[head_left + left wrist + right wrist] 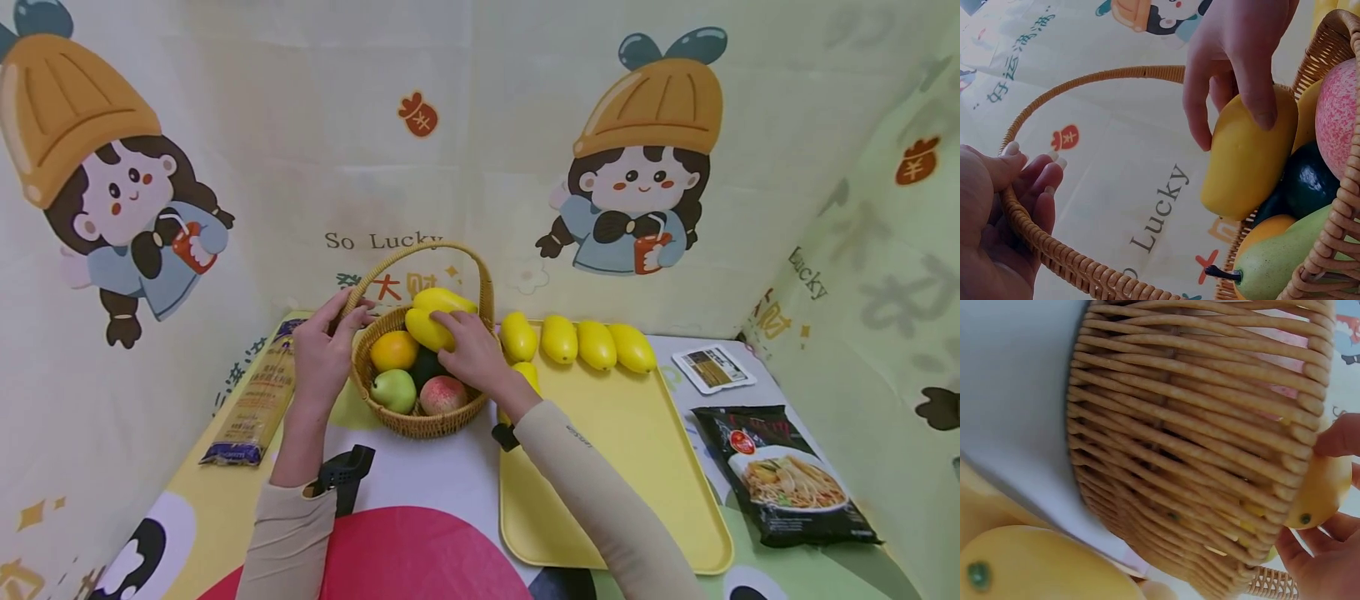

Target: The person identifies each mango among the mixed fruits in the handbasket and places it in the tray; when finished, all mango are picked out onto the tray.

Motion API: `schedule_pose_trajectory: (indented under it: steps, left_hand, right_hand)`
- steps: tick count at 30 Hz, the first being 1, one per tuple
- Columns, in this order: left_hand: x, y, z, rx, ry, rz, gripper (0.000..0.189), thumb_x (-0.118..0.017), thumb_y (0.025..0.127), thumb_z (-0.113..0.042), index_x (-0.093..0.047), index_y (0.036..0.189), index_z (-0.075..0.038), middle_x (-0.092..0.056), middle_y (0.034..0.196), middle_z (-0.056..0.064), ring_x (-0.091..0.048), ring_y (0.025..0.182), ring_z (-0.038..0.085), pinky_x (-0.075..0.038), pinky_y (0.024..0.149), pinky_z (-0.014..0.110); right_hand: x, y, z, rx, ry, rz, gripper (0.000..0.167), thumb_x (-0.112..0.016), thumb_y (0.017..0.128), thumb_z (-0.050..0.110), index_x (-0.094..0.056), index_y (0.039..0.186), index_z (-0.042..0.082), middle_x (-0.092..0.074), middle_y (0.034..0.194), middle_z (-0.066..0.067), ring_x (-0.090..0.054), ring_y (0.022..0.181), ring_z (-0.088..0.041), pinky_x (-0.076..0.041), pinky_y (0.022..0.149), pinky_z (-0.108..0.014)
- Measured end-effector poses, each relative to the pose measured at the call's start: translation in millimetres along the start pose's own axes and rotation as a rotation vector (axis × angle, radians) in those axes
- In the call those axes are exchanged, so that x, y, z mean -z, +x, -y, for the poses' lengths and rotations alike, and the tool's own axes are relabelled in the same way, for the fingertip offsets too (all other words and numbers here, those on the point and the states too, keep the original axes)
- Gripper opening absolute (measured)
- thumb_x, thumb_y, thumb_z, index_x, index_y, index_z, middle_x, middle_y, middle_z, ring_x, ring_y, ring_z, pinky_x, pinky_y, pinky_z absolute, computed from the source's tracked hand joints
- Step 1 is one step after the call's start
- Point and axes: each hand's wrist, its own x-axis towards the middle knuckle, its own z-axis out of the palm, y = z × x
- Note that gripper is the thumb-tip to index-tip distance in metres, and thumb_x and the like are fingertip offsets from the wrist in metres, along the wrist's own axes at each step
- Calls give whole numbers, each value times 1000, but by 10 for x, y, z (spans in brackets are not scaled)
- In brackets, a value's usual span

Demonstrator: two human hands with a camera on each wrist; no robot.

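Observation:
My left hand (326,354) has its fingers curled round the handle (1079,265) of a wicker basket (427,425), at its left side. My right hand (476,354) grips a yellow mango (1247,156) over the basket's back right part, thumb on one side and fingers on the other. Another yellow mango (442,300) lies just behind it. In the basket lie an orange (393,351), a green pear (393,392), a pink peach (444,395) and a dark green fruit (1311,178), partly covered. The right wrist view shows the basket's woven wall (1191,425) close up.
Right of the basket is a yellow tray (615,467) with several mangoes (558,339) along its back and left edges. Beyond it lie a small white packet (714,368) and a black noodle bag (783,475). A spaghetti pack (258,400) lies at left.

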Motion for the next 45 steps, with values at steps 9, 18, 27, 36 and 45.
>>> schedule_pose_trajectory:
  steps: [9,18,27,36,45]
  left_hand:
    - [-15,6,-7,-13,-5,-8,35,-58,101,-24,-63,134,-19,-74,112,11,-71,92,14,-54,86,11]
    - [8,-8,-4,-17,-4,-8,34,-58,101,-22,-64,134,-17,-74,110,14,-71,88,7,-55,85,13]
    - [-6,-5,13,-25,15,-16,32,-57,101,-23,-65,132,-19,-75,108,13,-70,86,7,-54,85,11]
    - [-36,-9,13,-38,-23,-21,35,-59,100,-18,-63,135,-15,-74,111,17,-67,81,-1,-55,83,12]
    - [-9,-13,44,-24,-28,-32,34,-59,100,-20,-64,134,-18,-74,110,15,-67,81,4,-55,80,12]
  right_hand:
    - [75,-128,-58,-29,76,-25,59,-66,90,13,-49,145,22,-52,143,-9,-55,126,-25,-32,114,-63]
    - [213,-323,-164,-38,161,-51,57,-66,89,13,-52,143,22,-51,142,-7,-57,119,-27,-51,103,-41]
    - [404,-531,-277,-45,198,-129,58,-68,88,11,-52,143,23,-51,140,-5,-56,120,-27,-53,102,-42]
    - [662,-749,-436,-50,159,-205,58,-69,87,10,-54,142,19,-53,139,-6,-57,121,-28,-52,103,-46]
    - [816,-1034,-582,-59,146,-235,58,-72,85,7,-56,139,18,-55,137,-8,-56,122,-29,-51,102,-46]
